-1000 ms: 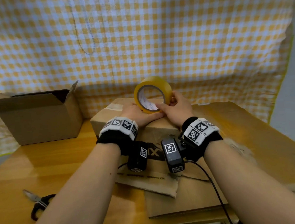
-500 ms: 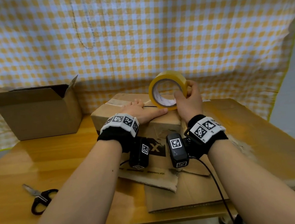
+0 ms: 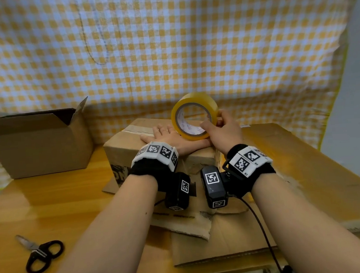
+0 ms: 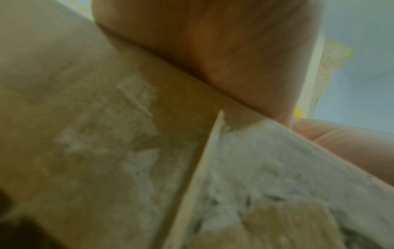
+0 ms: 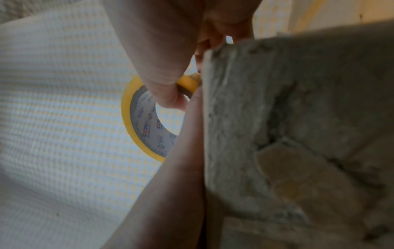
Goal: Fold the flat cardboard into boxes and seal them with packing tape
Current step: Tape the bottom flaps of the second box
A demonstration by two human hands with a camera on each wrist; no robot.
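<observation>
A closed cardboard box [image 3: 124, 147] stands in the middle of the table on flat cardboard sheets [image 3: 221, 238]. My left hand [image 3: 170, 136] lies flat on the box top with its fingers straight, pressing it down. My right hand [image 3: 221, 128] grips a yellow roll of packing tape [image 3: 193, 102] held on edge just above the box's right end, thumb inside the core. In the right wrist view the thumb hooks through the tape roll [image 5: 127, 118] beside the box's torn side [image 5: 277, 118]. The left wrist view is a blurred close-up of cardboard [image 4: 85, 134].
An open cardboard box [image 3: 37, 145] sits at the back left of the wooden table [image 3: 50, 202]. Black-handled scissors [image 3: 40, 253] lie near the front left edge. A checked yellow cloth [image 3: 168, 51] hangs behind. A large cardboard sheet [image 3: 306, 169] covers the right side.
My right hand has carried the tape roll to the right and slightly up, from the box's middle to its right end. My left hand has flattened on the box top.
</observation>
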